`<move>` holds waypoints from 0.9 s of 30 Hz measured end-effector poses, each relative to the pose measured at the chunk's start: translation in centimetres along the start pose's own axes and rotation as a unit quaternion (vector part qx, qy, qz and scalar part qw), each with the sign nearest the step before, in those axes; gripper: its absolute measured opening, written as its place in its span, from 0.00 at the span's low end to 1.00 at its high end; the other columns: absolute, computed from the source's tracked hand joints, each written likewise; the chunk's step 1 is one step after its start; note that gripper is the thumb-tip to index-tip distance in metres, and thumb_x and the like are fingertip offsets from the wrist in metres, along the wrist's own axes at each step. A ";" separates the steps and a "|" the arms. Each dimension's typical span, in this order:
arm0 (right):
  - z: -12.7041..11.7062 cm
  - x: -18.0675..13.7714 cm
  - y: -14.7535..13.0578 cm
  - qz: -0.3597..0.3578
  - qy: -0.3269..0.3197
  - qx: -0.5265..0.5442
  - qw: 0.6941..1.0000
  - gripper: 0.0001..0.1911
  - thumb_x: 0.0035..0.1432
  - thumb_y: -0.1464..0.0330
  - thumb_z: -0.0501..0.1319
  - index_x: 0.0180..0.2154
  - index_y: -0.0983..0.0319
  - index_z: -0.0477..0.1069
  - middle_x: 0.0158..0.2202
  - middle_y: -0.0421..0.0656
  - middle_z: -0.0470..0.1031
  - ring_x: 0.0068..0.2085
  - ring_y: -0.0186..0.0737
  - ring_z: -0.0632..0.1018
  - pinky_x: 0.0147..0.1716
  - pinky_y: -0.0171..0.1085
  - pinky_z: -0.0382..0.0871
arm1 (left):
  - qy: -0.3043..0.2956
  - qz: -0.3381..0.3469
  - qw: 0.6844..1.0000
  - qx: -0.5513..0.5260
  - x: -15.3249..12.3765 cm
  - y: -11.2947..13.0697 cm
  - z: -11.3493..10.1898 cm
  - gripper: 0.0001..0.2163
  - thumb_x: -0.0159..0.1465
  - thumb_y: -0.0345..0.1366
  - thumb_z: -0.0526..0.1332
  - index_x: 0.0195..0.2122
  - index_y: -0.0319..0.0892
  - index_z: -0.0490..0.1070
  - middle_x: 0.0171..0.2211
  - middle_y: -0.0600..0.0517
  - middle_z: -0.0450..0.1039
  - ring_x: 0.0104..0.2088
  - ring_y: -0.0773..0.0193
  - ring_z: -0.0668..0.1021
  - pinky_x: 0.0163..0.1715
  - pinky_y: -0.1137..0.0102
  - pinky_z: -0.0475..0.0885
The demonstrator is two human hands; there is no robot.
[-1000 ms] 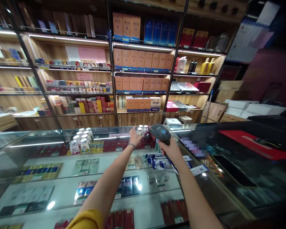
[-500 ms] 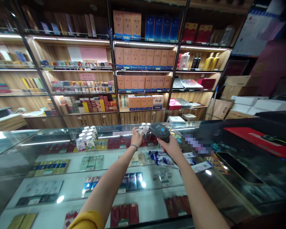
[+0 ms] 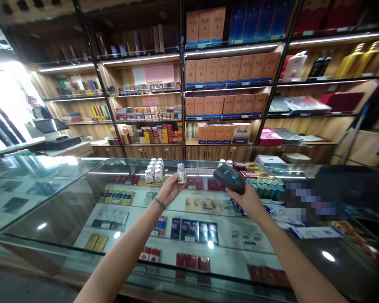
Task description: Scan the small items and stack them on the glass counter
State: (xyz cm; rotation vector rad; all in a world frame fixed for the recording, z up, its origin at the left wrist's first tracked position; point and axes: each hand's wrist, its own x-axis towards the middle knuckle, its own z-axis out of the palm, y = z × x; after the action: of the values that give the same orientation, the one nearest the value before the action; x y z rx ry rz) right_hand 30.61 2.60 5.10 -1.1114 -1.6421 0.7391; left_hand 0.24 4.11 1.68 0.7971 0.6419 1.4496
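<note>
My left hand (image 3: 171, 190) is closed round a small bottle (image 3: 181, 173) with a silvery cap and a pale label, held upright over the glass counter. In my right hand (image 3: 249, 201) is a black barcode scanner (image 3: 229, 178) with a small blue light on top; its head points left towards the bottle. A group of similar small bottles (image 3: 153, 172) stands on the glass, left of my left hand. Behind the scanner, two more white-capped bottles (image 3: 225, 163) show only their tops.
The glass display counter (image 3: 91, 266) holds cigarette packs (image 3: 194, 229) on inner shelves. To the right lie blue-and-white packets (image 3: 316, 232) and a row of green-blue packs (image 3: 265, 187). Shelves with orange boxes (image 3: 227, 70) line the wall. A person (image 3: 38, 107) is at the far left.
My left hand has drawn a bottle away from the small group near the scanner and moved it left, beside the larger group. The view has turned left. The scanner stays in my right hand.
</note>
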 end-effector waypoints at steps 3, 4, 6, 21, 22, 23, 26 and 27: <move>1.1 -0.3 0.5 -0.025 -0.038 -0.022 0.999 0.28 0.49 0.61 0.66 0.52 0.61 0.71 0.25 0.38 0.77 0.25 0.42 0.77 0.25 0.37 0.70 | 0.038 -0.021 0.998 -0.044 -0.6 0.4 -1.6 0.09 0.67 0.38 0.60 0.44 0.40 0.75 0.44 0.45 0.79 0.45 0.61 0.80 0.48 0.65 0.77; 1.5 -0.5 0.6 -0.033 -0.050 -0.031 0.998 0.28 0.48 0.62 0.66 0.52 0.61 0.71 0.27 0.39 0.79 0.29 0.44 0.79 0.28 0.38 0.72 | 0.048 -0.024 0.997 -0.047 -0.6 0.5 -2.0 0.09 0.67 0.38 0.60 0.44 0.40 0.74 0.44 0.45 0.79 0.45 0.61 0.80 0.47 0.66 0.77; 2.2 -0.8 0.7 -0.045 -0.077 -0.049 0.995 0.27 0.47 0.63 0.67 0.51 0.60 0.71 0.32 0.41 0.81 0.35 0.48 0.81 0.33 0.40 0.73 | 0.062 -0.022 0.997 -0.044 -0.4 0.5 -2.3 0.09 0.67 0.38 0.60 0.44 0.40 0.74 0.44 0.45 0.78 0.46 0.61 0.80 0.45 0.66 0.77; 3.6 -2.5 0.0 -0.072 -0.209 -0.128 0.967 0.32 0.47 0.71 0.64 0.57 0.58 0.70 0.44 0.44 0.82 0.46 0.54 0.81 0.43 0.43 0.72 | 0.092 -0.035 0.995 -0.032 0.9 0.4 -3.4 0.09 0.67 0.37 0.57 0.42 0.42 0.75 0.48 0.42 0.77 0.53 0.55 0.78 0.46 0.62 0.77; 3.5 -2.4 0.0 -0.072 -0.200 -0.125 0.969 0.31 0.46 0.70 0.64 0.56 0.58 0.70 0.43 0.45 0.82 0.46 0.54 0.81 0.43 0.43 0.72 | 0.098 -0.036 0.994 -0.027 1.1 0.4 -3.4 0.09 0.67 0.37 0.56 0.41 0.42 0.75 0.49 0.42 0.77 0.53 0.55 0.78 0.48 0.61 0.76; 3.4 -2.4 0.1 -0.069 -0.190 -0.123 0.972 0.31 0.46 0.70 0.64 0.55 0.58 0.71 0.43 0.44 0.82 0.45 0.54 0.81 0.42 0.42 0.72 | 0.102 -0.033 0.994 -0.019 1.1 0.3 -3.4 0.09 0.67 0.37 0.56 0.41 0.42 0.75 0.50 0.42 0.77 0.54 0.55 0.77 0.49 0.60 0.76; 3.2 -2.0 0.2 -0.058 -0.157 -0.117 0.979 0.29 0.45 0.68 0.65 0.52 0.58 0.72 0.40 0.43 0.83 0.41 0.52 0.82 0.38 0.41 0.73 | 0.094 -0.005 0.995 0.011 0.8 0.6 -3.2 0.12 0.68 0.43 0.57 0.43 0.42 0.74 0.53 0.41 0.75 0.55 0.55 0.76 0.52 0.60 0.74; 3.1 -1.9 0.2 -0.056 -0.148 -0.113 0.981 0.30 0.44 0.68 0.66 0.52 0.58 0.73 0.40 0.43 0.83 0.41 0.52 0.82 0.38 0.40 0.73 | 0.086 0.011 0.996 0.021 0.6 1.0 -3.2 0.12 0.67 0.44 0.58 0.44 0.42 0.74 0.52 0.41 0.75 0.55 0.56 0.77 0.53 0.60 0.74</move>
State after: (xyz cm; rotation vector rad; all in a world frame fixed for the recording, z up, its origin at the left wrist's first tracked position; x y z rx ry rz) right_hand 27.99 1.11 3.16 -1.0931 -2.0646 0.6803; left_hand -2.88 4.97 0.56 0.7184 0.7981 1.5410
